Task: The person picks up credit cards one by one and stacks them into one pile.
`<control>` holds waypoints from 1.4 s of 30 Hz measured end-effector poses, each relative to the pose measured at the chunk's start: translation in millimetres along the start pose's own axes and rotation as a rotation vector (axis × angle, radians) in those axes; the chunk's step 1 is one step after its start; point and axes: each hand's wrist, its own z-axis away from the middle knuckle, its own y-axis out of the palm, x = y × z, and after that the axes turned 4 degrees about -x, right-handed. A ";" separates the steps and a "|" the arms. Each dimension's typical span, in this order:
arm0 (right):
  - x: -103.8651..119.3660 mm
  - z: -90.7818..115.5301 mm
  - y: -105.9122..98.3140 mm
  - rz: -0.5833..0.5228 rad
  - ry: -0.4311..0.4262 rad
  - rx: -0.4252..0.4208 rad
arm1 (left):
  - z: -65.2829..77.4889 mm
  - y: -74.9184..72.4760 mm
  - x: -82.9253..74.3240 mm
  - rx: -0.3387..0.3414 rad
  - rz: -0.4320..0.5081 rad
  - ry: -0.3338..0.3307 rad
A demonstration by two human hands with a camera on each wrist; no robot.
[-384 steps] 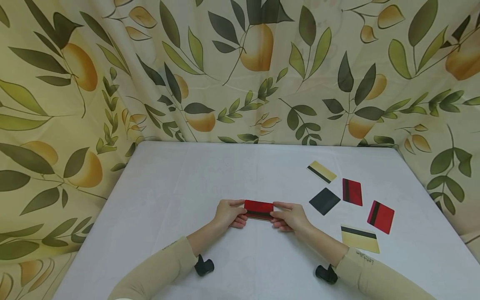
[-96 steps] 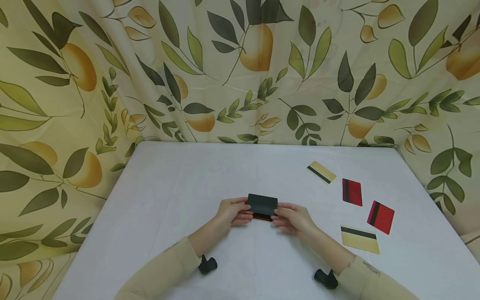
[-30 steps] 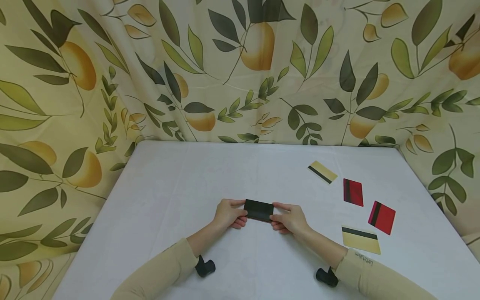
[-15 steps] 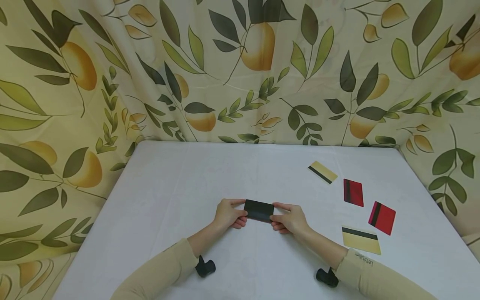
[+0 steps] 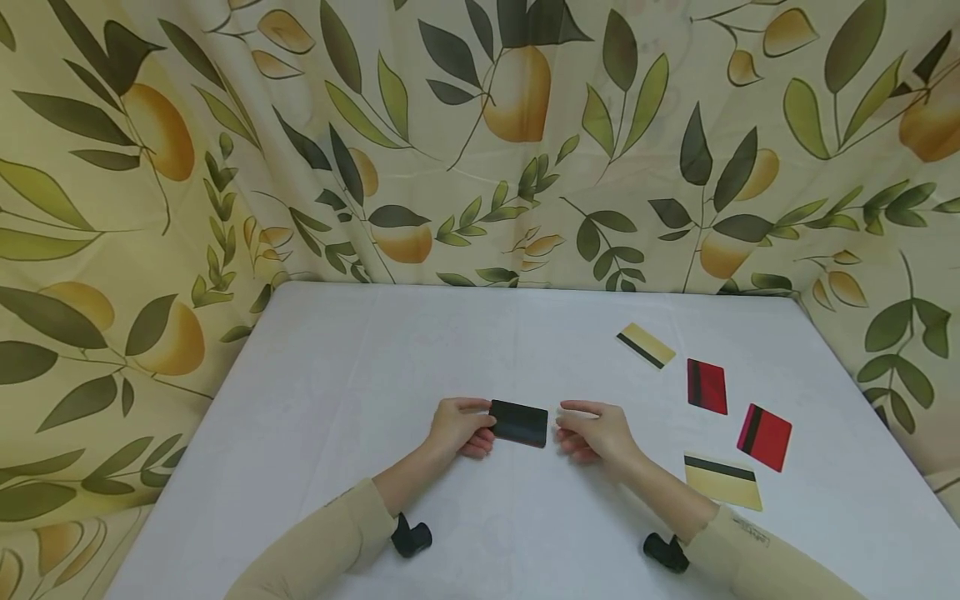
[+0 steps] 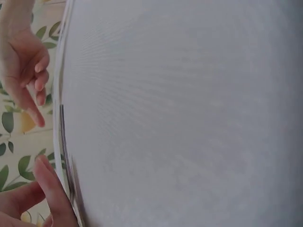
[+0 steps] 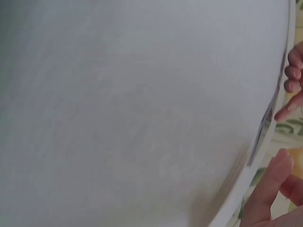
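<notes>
At the middle of the table, a black card [image 5: 519,423] lies on top of a low stack, a thin reddish edge showing under its front side. My left hand [image 5: 461,427] pinches the stack's left end between thumb and fingers. To the right, my right hand [image 5: 596,432] is off the stack, fingers loosely bent with nothing between them and a small gap to the card. Seen edge-on in the left wrist view, the card stack [image 6: 66,146] runs up from beside my left thumb. In the right wrist view the stack [image 7: 263,127] is a thin dark edge near the left fingertips.
Loose striped cards lie on the right of the white table [image 5: 375,350]: a gold card [image 5: 647,345] at the back, a red card [image 5: 707,387], another red card [image 5: 765,437] and a gold card [image 5: 722,482] nearer. A patterned curtain [image 5: 480,208] hangs behind.
The black card has gone from the loose group onto the red-topped stack. Within the last half second my right hand has released the stack and moved right; the left keeps its hold.
</notes>
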 end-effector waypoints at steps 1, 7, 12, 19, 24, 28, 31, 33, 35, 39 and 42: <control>0.8 0.6 -3.9 0.000 0.005 -0.001 | 1.0 1.2 -1.4 0.011 0.011 -0.014; 4.2 5.0 -31.3 -0.002 0.049 -0.008 | 7.6 15.8 -10.5 0.084 0.061 -0.092; 4.2 10.4 -58.9 -0.007 0.053 -0.001 | 10.9 32.2 -15.1 0.137 0.084 -0.112; -4.0 16.0 -98.0 -0.063 0.055 0.020 | 12.6 56.7 -18.6 0.195 0.094 -0.103; -13.9 20.9 -125.2 -0.091 0.090 0.074 | 13.3 77.8 -17.9 0.214 0.113 -0.093; -22.7 26.5 -145.7 -0.141 0.132 0.079 | 13.3 96.0 -15.1 0.227 0.144 -0.108; -29.8 30.6 -158.7 -0.120 0.147 0.063 | 13.6 109.0 -13.4 0.231 0.169 -0.138; -34.9 33.1 -166.7 -0.102 0.149 0.059 | 14.4 117.1 -12.3 0.235 0.183 -0.160; -40.4 35.6 -174.3 -0.092 0.147 0.064 | 15.3 124.3 -11.2 0.241 0.196 -0.178; -51.4 40.5 -189.5 -0.176 0.166 0.073 | 18.3 136.9 -9.8 0.249 0.228 -0.206; -59.1 43.7 -199.7 -0.243 0.184 0.066 | 20.4 145.7 -8.5 0.260 0.252 -0.220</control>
